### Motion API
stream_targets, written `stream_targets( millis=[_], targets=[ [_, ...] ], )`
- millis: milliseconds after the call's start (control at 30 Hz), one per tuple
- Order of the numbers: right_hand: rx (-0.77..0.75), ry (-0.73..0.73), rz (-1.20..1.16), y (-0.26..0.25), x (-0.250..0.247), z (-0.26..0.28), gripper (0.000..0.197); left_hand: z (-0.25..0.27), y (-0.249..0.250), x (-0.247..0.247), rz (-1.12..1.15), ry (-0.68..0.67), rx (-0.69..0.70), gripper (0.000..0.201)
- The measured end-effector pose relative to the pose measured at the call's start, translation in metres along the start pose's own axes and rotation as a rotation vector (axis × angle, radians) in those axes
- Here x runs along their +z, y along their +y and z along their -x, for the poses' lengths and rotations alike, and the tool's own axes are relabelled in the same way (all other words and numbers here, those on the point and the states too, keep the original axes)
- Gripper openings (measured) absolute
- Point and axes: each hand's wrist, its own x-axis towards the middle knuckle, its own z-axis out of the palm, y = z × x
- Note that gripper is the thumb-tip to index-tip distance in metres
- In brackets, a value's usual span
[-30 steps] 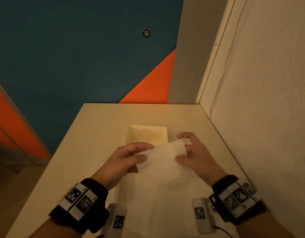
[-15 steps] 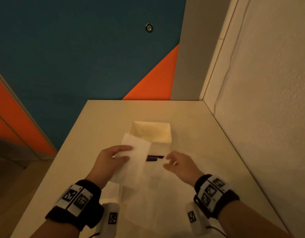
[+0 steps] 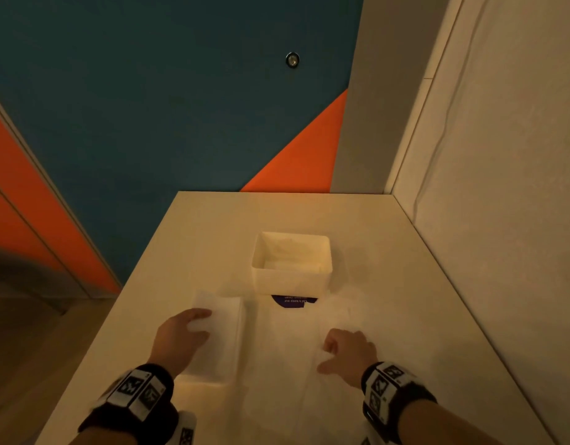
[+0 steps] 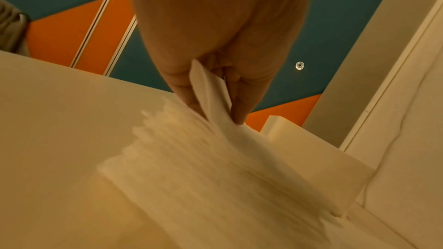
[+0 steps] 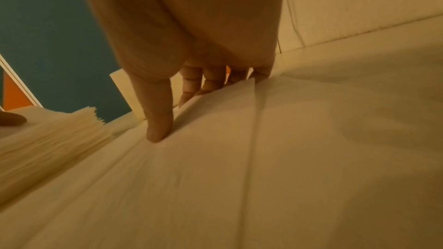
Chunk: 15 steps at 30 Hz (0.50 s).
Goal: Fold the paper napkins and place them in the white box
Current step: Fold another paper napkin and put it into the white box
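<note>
Left hand: pinches thin, folded paper napkin.
Right hand: curled fingers pinch creased napkin sheet edge.

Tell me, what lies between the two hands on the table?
In the head view, flat white napkin paper covers the table between the left hand and the right hand; nothing else lies there.

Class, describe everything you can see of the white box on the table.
The white box is a small open-topped rectangular container with smooth, plastic-looking walls. It stands upright on the table, beyond both hands, neither of which touches it. White paper, seemingly folded napkins, lies inside. Its near wall meets a sheet with a purple print.
</note>
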Motion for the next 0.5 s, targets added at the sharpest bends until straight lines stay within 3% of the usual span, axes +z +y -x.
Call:
stream_targets(
  millis=[200,333,433,500],
  targets=[
    [-0.045,0.037,-0.084,0.004,-0.004,0.000,0.023,0.000,-0.001,0.005,-0.083,0.008,-0.015,0.035],
    [-0.181,0.054,-0.196,-0.001,-0.028,0.005,0.012,0.008,0.013,0.007,-0.577,0.009,0.014,0.048],
    [-0.313,0.114,-0.182,-0.012,-0.050,0.014,0.004,0.021,0.043,0.010,-0.632,0.013,0.215,0.061],
    [-0.392,0.128,-0.185,-0.022,-0.063,0.020,0.008,0.029,0.064,0.016,-0.558,-0.127,0.446,0.072]
  ],
)
